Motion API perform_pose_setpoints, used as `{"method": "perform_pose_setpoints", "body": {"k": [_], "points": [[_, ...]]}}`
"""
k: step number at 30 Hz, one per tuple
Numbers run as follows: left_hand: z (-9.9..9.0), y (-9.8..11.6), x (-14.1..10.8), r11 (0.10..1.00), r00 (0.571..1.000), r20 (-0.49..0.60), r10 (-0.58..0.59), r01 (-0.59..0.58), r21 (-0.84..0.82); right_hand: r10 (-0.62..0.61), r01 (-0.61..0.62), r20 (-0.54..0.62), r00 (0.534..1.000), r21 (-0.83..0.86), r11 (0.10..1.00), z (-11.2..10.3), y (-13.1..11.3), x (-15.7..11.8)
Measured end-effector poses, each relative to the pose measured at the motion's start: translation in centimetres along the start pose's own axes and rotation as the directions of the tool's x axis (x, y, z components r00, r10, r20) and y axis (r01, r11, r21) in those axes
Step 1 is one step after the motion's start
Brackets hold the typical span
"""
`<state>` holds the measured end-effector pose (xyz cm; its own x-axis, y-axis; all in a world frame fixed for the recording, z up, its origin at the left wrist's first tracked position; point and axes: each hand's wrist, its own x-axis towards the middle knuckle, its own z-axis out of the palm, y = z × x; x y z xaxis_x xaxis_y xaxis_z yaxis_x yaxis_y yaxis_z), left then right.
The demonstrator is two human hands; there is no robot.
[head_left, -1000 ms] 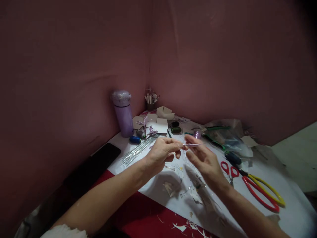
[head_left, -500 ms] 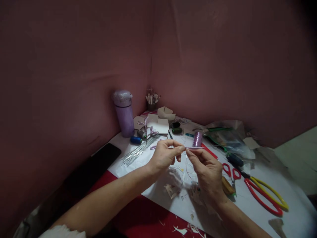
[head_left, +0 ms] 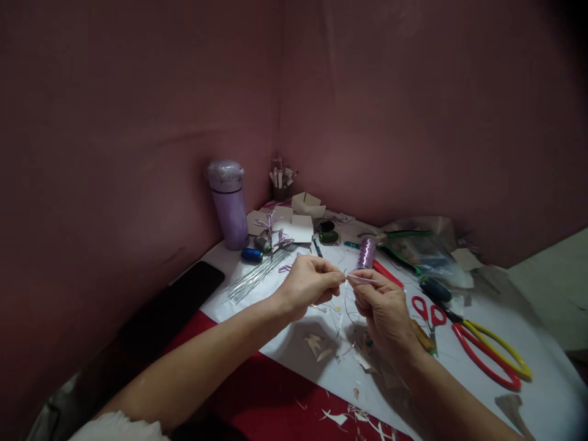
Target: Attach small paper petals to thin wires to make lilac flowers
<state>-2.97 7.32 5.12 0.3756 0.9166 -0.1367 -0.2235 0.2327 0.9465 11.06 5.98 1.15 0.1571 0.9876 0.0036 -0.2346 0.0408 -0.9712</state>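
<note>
Above the middle of the table, my left hand and my right hand meet almost fingertip to fingertip. Both are closed in a pinch on a thin, pale lilac strip, whose free end sticks out to the right across my right fingers. Whether it is paper or wrapped wire I cannot tell. Just behind my right hand stands a spool of shiny purple thread. Beyond my left hand lie a bundle of silver wires and small purple twisted wire shapes.
Right of my hands lie red-handled scissors, a cutter with red and yellow handles and a dark thread spool. A purple bottle and black phone are at left. Paper scraps litter the white sheet.
My right hand has turned slightly, and the strip's free end now slants down to the right over its fingers. The left hand stays pinched, nearly in place. The view has shifted a little.
</note>
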Motion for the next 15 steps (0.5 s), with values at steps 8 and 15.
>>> {"method": "perform_pose_setpoints", "body": {"k": [8, 15], "points": [[-0.27, -0.02, 0.01, 0.996, 0.99, 0.113, -0.089, 0.091, -0.017, 0.148, -0.162, 0.13, 0.98, 0.1, 0.982, 0.11, -0.49, -0.37], [-0.39, -0.16, 0.14, 0.991, 0.98, 0.164, -0.112, 0.122, -0.051, 0.112, -0.12, 0.076, 0.991, 0.113, 0.986, 0.19, -0.36, -0.45]]}}
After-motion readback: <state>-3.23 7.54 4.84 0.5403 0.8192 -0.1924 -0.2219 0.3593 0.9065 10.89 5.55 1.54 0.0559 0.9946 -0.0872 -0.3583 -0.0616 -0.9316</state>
